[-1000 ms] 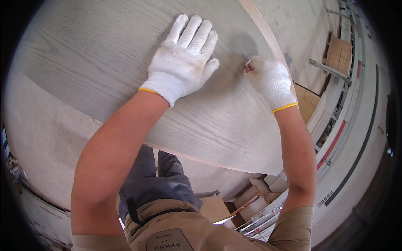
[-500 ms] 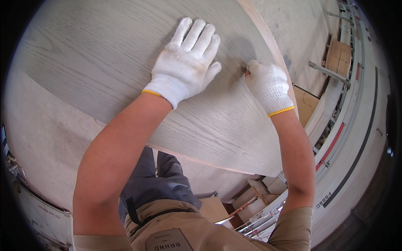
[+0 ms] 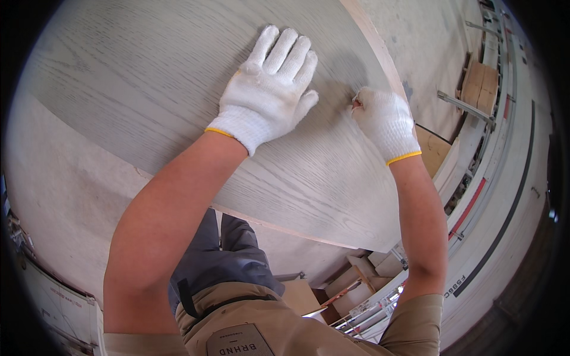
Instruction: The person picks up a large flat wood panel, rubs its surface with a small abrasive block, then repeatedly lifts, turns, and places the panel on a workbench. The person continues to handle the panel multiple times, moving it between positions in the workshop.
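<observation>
A large grey wood-grain panel (image 3: 178, 83) with a pale edge spreads out in front of me. My left hand (image 3: 264, 95), in a white knitted glove with a yellow cuff edge, lies flat on it, fingers stretched out. To its right my right hand (image 3: 385, 118), gloved the same way, is closed near the panel's right edge. Its fingers curl inward over the surface. Whatever they may grip is hidden beneath the glove, and a dark shadow falls on the panel beside it.
Along the right runs a long pale machine (image 3: 504, 196) with rails and a metal arm (image 3: 466, 107). A brown wooden block (image 3: 480, 86) sits by it. Board offcuts (image 3: 362, 285) lie below the panel's near edge. At the lower left stands a white cabinet-like unit (image 3: 65, 314).
Both gloved hands appear slightly farther right in the view. The left hand stays flat on the panel and the right stays closed.
</observation>
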`<state>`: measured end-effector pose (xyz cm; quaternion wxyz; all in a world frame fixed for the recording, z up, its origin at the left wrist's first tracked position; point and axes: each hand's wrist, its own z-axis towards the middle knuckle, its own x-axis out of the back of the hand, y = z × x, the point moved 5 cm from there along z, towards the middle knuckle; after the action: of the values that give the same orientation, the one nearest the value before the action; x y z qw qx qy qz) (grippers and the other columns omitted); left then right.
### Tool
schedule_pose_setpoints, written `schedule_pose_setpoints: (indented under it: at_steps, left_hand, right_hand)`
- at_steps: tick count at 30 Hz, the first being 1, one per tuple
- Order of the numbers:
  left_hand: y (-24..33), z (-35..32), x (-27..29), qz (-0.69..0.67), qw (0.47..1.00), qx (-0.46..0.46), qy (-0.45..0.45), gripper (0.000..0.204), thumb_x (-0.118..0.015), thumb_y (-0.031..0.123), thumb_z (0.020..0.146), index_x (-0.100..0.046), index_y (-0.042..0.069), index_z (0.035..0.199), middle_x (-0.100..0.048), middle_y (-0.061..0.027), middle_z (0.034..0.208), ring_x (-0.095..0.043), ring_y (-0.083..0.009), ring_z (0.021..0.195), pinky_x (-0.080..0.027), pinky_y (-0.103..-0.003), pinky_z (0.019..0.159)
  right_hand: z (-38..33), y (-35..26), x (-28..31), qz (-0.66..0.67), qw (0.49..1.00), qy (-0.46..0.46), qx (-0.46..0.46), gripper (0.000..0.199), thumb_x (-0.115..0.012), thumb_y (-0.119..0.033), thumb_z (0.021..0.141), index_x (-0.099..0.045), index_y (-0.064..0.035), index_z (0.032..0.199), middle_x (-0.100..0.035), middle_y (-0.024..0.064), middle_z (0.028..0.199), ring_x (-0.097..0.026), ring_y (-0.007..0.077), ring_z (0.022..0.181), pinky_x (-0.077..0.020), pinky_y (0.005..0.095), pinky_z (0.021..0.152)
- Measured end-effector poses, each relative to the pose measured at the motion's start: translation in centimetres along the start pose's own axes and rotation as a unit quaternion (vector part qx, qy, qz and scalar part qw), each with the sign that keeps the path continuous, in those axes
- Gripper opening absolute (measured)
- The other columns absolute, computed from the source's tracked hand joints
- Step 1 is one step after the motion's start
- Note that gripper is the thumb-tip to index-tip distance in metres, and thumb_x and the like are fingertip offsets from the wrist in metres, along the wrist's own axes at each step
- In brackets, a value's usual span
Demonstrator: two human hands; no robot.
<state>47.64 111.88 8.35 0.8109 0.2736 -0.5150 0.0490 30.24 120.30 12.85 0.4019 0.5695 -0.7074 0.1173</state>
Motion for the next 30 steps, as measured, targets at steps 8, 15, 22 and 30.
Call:
schedule_pose_setpoints:
  at_steps: [8, 15, 22, 30]
  left_hand:
    - [0.0, -0.1, -0.1, -0.014, 1.000, 0.008, -0.021, 0.053, -0.071, 0.039, 0.089, -0.060, 0.003, 0.126, -0.056, -0.0112, 0.133, -0.047, -0.0300, 0.133, -0.033, -0.050, 0.120]
    - [-0.1, 0.0, 0.0, -0.015, 1.000, 0.006, -0.008, 0.051, -0.072, 0.038, 0.088, -0.061, 0.003, 0.123, -0.057, -0.0106, 0.129, -0.049, -0.0295, 0.129, -0.034, -0.049, 0.119]
    - [0.1, 0.0, 0.3, -0.039, 0.999, 0.009, -0.012, 0.044, -0.072, 0.034, 0.088, -0.062, 0.004, 0.120, -0.057, -0.0113, 0.129, -0.049, -0.0311, 0.130, -0.035, -0.050, 0.119]
    - [2.2, 3.9, -2.3, -0.128, 0.985, -0.105, -0.057, 0.029, -0.066, 0.019, 0.092, -0.070, 0.019, 0.121, -0.056, -0.0067, 0.143, -0.044, -0.0322, 0.143, -0.031, -0.048, 0.126]
  right_hand:
    - [-0.4, -0.5, 0.1, -0.023, 1.000, 0.005, -0.003, 0.024, -0.065, -0.027, 0.095, -0.076, -0.0068, 0.104, -0.076, 0.0168, 0.095, -0.074, 0.0348, 0.092, -0.0596, 0.0453, 0.083]
    - [-0.4, -0.2, 0.1, 0.010, 1.000, 0.025, 0.011, 0.022, -0.064, -0.023, 0.094, -0.076, -0.0076, 0.103, -0.075, 0.0173, 0.094, -0.073, 0.0364, 0.092, -0.0585, 0.0469, 0.084]
    - [-0.2, 1.2, -0.6, 0.082, 0.997, 0.000, 0.006, 0.020, -0.062, -0.019, 0.093, -0.076, -0.0086, 0.104, -0.075, 0.0160, 0.095, -0.072, 0.0369, 0.093, -0.0574, 0.0457, 0.084]
    - [-1.0, 2.0, -1.1, 0.178, 0.981, 0.066, 0.047, 0.013, -0.063, -0.013, 0.090, -0.073, -0.0051, 0.094, -0.072, 0.0163, 0.094, -0.070, 0.0372, 0.090, -0.0564, 0.0446, 0.080]
